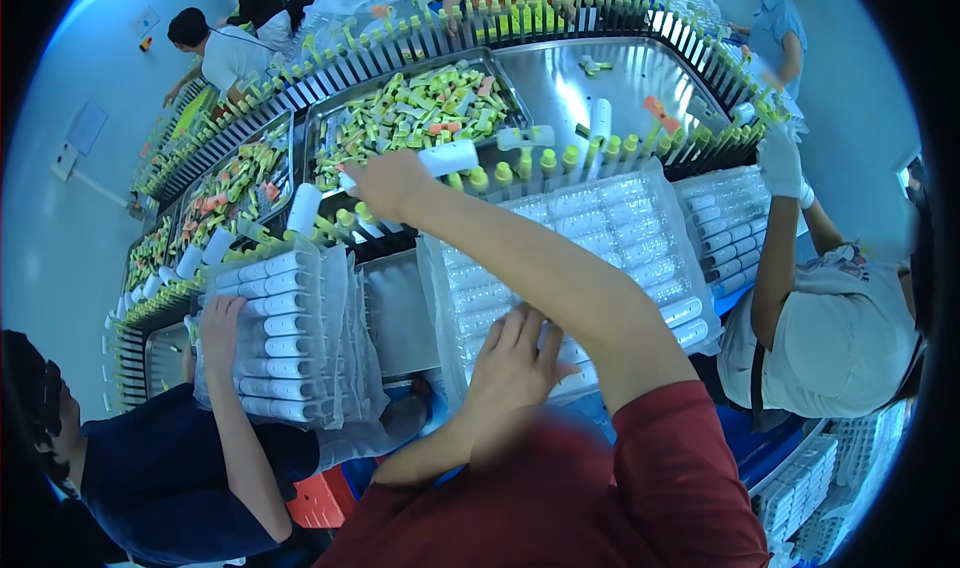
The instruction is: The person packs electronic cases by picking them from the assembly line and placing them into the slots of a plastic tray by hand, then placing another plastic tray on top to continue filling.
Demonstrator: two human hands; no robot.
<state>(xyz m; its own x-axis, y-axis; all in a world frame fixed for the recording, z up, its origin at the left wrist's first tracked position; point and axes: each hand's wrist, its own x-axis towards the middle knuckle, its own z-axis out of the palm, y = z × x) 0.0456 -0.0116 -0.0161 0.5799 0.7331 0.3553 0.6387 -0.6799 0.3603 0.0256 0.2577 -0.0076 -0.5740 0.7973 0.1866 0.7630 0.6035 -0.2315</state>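
Right hand (385,183): seen upper centre of the frame, at the end of a forearm stretched up from the lower right; it is closed around one end of a white tube (445,157).
White tube: held nearly level, its free end pointing right, just above the row of green-capped pieces (520,168) standing upright along the slotted conveyor rack (420,33).
Left hand (512,360): seen lower centre of the frame; it is laid flat with fingers spread on the clear plastic tray (600,228), nothing being gripped.
Clear plastic tray: placed centre right of the frame, filled with white tubes laid in rows; its lower edge is covered by the left hand.
Sleeve (640,468): dark red, seen at the lower centre, covering the upper arm.
Metal bin (330,118): set in the upper centre, behind the row of capped pieces, heaped with loose green and orange parts.
Second tray (290,338): seen centre left, also filled with white tubes; it is touched at its left edge by the hand of a person in a dark blue top (150,468).
Person at right: a white top (850,338) is worn, and a gloved hand (780,158) is raised to the rack in the upper right.
Further workers: seen along the top of the frame, behind the rack.
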